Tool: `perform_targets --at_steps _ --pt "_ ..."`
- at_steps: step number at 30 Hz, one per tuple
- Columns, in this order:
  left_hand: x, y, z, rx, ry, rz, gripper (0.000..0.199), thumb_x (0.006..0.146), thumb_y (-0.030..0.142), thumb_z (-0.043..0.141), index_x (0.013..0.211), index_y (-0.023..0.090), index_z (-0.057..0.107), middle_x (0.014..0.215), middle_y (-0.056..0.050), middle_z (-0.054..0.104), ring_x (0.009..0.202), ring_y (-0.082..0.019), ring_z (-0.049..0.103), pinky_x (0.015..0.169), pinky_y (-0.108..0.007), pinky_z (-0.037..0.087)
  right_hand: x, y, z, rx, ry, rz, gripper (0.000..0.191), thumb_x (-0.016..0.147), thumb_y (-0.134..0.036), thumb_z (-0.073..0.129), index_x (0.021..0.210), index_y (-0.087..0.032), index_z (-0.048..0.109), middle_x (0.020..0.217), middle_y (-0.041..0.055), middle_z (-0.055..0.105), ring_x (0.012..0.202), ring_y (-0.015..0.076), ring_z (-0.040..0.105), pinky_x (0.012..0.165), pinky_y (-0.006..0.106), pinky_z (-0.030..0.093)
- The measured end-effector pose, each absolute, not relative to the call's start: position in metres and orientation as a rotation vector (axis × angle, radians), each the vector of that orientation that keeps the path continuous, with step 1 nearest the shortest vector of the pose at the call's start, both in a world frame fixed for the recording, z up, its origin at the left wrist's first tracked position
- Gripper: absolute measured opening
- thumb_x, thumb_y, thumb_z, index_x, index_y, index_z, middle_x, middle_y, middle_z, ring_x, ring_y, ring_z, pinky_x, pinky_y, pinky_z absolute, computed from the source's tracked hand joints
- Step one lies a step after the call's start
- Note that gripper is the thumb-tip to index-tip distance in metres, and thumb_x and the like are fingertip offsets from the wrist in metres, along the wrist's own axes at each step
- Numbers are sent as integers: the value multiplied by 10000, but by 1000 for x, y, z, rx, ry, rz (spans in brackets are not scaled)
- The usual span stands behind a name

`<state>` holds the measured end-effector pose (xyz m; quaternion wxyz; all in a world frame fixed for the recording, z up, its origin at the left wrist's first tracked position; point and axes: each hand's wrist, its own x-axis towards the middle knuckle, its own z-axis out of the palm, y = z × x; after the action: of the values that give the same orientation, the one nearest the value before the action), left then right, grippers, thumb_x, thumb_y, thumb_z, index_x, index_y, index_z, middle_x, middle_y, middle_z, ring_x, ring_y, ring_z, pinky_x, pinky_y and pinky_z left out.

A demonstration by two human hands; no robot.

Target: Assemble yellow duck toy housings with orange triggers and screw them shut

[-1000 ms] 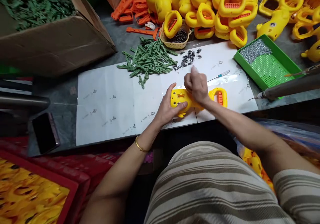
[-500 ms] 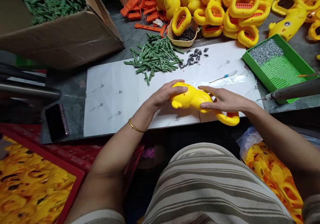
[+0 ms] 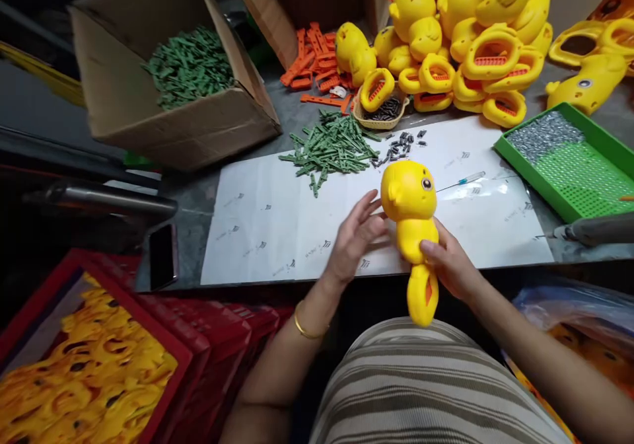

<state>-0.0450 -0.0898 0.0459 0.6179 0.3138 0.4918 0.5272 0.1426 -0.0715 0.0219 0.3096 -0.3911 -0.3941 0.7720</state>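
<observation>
A yellow plastic duck toy with a painted eye and a looped handle stands nearly upright over the front edge of the white board. My right hand grips it at the body, thumb across the front. Just left of the toy's head, my left hand has its fingers spread and seems to hold nothing; whether a fingertip touches the toy is hard to tell. Behind them lie a pile of green plastic strips, small dark springs and a screwdriver with a blue-tinted handle.
A cardboard box of green strips is at back left, orange parts and stacked duck toys behind. A green tray of screws lies right, a phone left. A red crate holds yellow duck pieces.
The duck toy has turned from lying sideways between both hands to upright, its handle pointing down. My left hand has let go of it. The camera view has shifted.
</observation>
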Motion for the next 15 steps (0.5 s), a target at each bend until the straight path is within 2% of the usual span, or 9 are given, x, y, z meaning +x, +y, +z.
perform_targets --at_steps 2,4,7,10,13,15 --pt "-29 -100 46 741 1122 1298 786 723 500 790 1387 218 479 1350 -108 598 1192 -260 604 956 -339 525 137 -89 13 -1183 -1289 1696 768 741 -465 782 1375 -251 407 1278 97 563 1094 250 595 928 397 534" --pt "-20 -105 50 741 1188 1350 732 728 453 798 1355 208 509 1200 -80 671 1060 -221 654 919 -315 535 140 -101 7 -1217 -1507 1500 877 731 -458 796 1448 -254 333 1425 128 463 1281 301 498 1085 481 436" --pt "-18 -113 56 818 1299 1330 689 703 444 814 1301 208 566 1160 -63 687 1019 -220 660 906 -317 545 155 -101 12 -1086 -1493 1609 773 839 -570 629 1480 -284 305 1490 125 425 1385 309 429 1156 509 365" --pt "-14 -125 57 987 1377 1187 754 637 446 854 1299 208 585 1276 -80 656 1146 -279 628 991 -364 526 164 -86 31 -1046 -1156 1709 661 915 -650 387 1474 -308 306 1446 110 505 1373 282 471 1142 489 392" --pt "-5 -138 52 1137 1479 1062 811 622 450 864 1338 203 575 1316 -86 650 1204 -313 611 1057 -409 497 160 -73 46 -1071 -1123 1701 610 924 -618 415 1442 -301 367 1301 102 635 1221 281 602 1057 477 465" --pt "-2 -144 50 1228 1510 1015 789 652 464 842 1346 202 574 1310 -90 659 1185 -315 628 1046 -412 508 155 -70 47 -1123 -1171 1663 547 931 -584 447 1388 -282 441 1159 88 699 1092 274 662 981 462 507"
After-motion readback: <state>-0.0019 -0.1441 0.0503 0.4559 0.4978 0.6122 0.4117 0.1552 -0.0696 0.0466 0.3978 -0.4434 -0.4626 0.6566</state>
